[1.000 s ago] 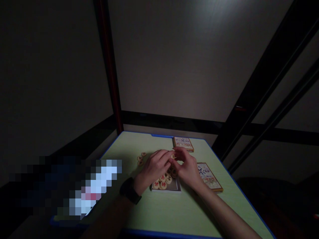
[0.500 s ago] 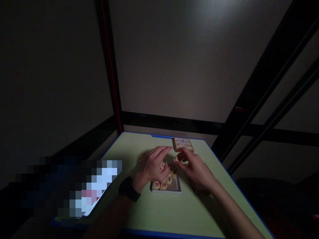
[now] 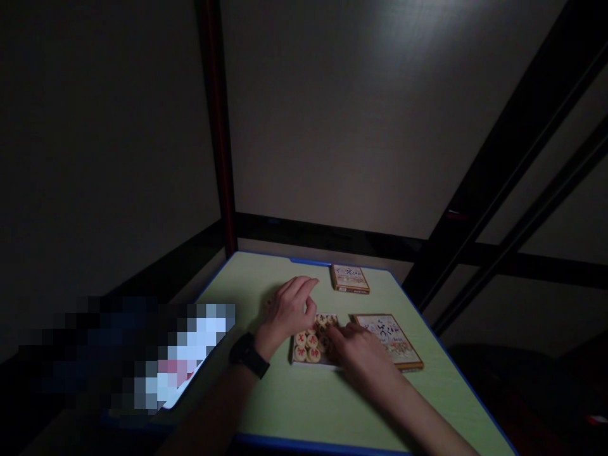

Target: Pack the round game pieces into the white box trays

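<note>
A shallow box tray on the table holds several round xiangqi pieces, some with red characters and some with dark ones. My right hand reaches into the tray's right side, fingers drawn together and pointing down on a xiangqi piece that they mostly cover. Over the tray's far left corner hovers my left hand, its fingers stretched out and the thumb apart, with nothing visible in it. Behind this hand a loose piece shows in part on the table. A dark watch is on the left wrist.
A printed box lid lies right of the tray, partly behind my right hand. Another printed box lies near the far edge of the green table. A bright, pixelated screen stands at the left edge. Wall panels rise behind.
My right hand has moved down and toward me, bringing its piece from above the far side into the tray. The lid beside it is uncovered. My left hand has shifted slightly left.
</note>
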Motion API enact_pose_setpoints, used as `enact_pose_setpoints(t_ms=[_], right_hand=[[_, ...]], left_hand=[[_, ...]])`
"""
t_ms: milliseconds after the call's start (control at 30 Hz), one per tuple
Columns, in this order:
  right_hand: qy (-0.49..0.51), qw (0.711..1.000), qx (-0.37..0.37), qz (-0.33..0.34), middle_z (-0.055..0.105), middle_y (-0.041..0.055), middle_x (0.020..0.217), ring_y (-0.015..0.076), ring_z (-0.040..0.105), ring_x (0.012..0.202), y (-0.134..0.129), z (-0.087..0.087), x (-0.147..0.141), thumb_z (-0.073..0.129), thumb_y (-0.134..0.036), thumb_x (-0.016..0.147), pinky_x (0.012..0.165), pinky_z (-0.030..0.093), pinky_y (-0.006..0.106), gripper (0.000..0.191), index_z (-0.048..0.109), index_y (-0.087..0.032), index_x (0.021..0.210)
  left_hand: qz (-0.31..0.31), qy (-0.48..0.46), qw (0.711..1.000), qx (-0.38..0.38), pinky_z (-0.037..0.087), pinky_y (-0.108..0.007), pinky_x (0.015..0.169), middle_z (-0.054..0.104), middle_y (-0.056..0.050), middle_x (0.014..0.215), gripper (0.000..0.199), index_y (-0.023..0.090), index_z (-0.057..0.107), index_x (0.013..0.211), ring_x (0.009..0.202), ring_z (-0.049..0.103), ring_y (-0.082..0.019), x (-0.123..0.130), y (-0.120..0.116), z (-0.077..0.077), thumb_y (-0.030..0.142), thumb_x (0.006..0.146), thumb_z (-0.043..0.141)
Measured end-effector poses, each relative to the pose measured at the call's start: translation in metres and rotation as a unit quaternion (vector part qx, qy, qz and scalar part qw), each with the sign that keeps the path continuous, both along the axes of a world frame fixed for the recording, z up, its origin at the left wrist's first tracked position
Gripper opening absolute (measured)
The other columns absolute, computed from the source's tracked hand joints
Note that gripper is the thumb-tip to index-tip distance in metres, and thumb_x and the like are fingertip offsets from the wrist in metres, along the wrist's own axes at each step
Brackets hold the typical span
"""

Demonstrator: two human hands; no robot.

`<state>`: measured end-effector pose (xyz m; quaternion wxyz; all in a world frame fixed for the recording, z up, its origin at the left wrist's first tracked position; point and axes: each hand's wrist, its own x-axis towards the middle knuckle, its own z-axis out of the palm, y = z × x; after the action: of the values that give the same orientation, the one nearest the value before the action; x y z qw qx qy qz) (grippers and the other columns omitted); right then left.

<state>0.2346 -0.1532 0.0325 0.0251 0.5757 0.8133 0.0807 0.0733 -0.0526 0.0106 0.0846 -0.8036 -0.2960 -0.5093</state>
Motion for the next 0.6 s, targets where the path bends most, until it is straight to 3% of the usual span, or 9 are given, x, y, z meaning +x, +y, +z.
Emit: enact_pose_setpoints(t_ms=[300, 600], right_hand=[[0.05, 0.998, -0.023, -0.015, 0.07, 0.0103, 0.09, 0.0229, 0.065, 0.091, -0.0015, -0.0014, 0.0041, 0.051, -0.006, 0.086, 0.075, 0.044, 0.029, 0.025, 0.067, -0.017, 0.101], [0.082, 0.995, -0.043, -0.034, 0.068, 0.0096, 0.093, 0.0202, 0.066, 0.087, 0.0014, -0.0043, 0.0059, 0.046, 0.001, 0.082, 0.069, 0.042, 0.026, 0.032, 0.067, -0.017, 0.099]], left_hand=[[0.015, 0.0, 1.0, -0.004, 0.058, -0.033, 0.079, 0.071, -0.008, 0.096, 0.037, 0.017, 0.065, 0.105, 0.088, 0.067, -0.021, -0.0005, 0.0017, 0.0004, 0.004, 0.075, 0.048], [0.015, 0.009, 1.0, -0.023, 0.057, -0.035, 0.083, 0.07, -0.007, 0.095, 0.037, 0.017, 0.066, 0.104, 0.089, 0.066, -0.021, -0.0009, 0.0031, 0.0002, 0.003, 0.076, 0.048]])
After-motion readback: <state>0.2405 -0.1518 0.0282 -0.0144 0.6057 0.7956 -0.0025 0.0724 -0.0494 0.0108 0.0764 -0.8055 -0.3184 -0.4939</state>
